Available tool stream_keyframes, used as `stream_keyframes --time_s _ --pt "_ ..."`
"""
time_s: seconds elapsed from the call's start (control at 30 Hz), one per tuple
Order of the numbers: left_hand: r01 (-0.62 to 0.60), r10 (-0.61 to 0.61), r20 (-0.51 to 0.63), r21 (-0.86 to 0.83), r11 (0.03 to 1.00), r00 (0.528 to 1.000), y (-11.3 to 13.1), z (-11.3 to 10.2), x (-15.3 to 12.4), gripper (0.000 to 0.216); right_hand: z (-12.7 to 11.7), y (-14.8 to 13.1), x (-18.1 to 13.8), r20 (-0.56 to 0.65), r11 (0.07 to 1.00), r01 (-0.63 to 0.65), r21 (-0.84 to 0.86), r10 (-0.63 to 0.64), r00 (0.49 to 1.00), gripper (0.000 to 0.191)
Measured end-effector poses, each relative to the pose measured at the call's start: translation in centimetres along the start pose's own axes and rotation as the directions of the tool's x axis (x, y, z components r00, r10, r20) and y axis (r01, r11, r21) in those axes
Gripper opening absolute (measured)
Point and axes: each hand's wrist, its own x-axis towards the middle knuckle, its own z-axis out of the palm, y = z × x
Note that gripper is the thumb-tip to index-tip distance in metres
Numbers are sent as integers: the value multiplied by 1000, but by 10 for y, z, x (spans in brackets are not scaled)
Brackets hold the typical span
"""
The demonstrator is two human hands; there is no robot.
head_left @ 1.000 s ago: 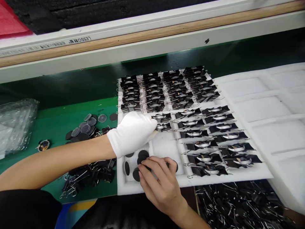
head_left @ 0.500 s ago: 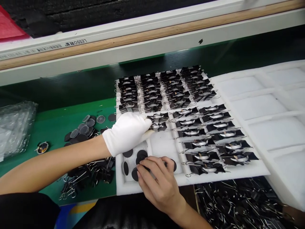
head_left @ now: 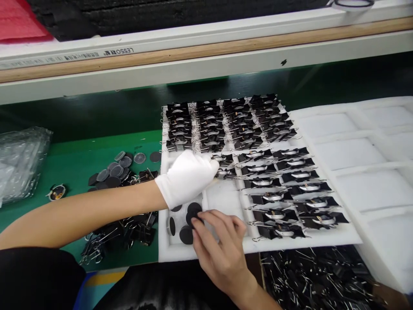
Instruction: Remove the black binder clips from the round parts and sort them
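Note:
A white foam tray (head_left: 226,198) lies in front of me, its compartments filled with rows of black binder clips (head_left: 245,125) clamped on small round parts. My left hand (head_left: 187,176), in a white glove, rests on the tray with its fingers closed on a clipped part (head_left: 224,172) in the second column. My bare right hand (head_left: 219,245) is below it, fingertips curled over loose black discs (head_left: 190,217) in the near-left compartment; what the fingers pinch is hidden.
Grey and black discs (head_left: 114,172) and loose binder clips (head_left: 119,237) lie on the green mat to the left. A clear plastic bag (head_left: 19,163) sits at far left. An empty white foam tray (head_left: 364,159) is on the right, and a bin of binder clips (head_left: 316,275) lies below.
Both hands stay on the tray almost unmoved. My right hand's fingers shifted slightly over the black discs; the view moved a little.

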Motion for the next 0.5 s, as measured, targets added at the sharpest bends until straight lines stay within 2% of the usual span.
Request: stream_keyframes --time_s 0.1,0.17,0.23,0.4,0.5 --pt "-14 17 -90 30 999 996 -14 -7 -14 39 -21 4 -4 60 964 -90 -250 108 992 22" --pt "-8 13 -133 39 999 991 -23 -10 -19 37 -34 10 -6 187 917 -51 -396 135 973 29" --pt "0 0 -141 4 1000 990 -30 -10 -16 35 -42 18 -6 302 893 23 -449 127 945 36" --pt "-16 22 32 -172 985 999 -30 -1 20 37 -39 26 -2 435 870 143 -471 88 896 36" --pt "-39 70 112 -253 967 991 -31 1 35 36 -34 26 -2 444 865 147 -480 95 891 33"
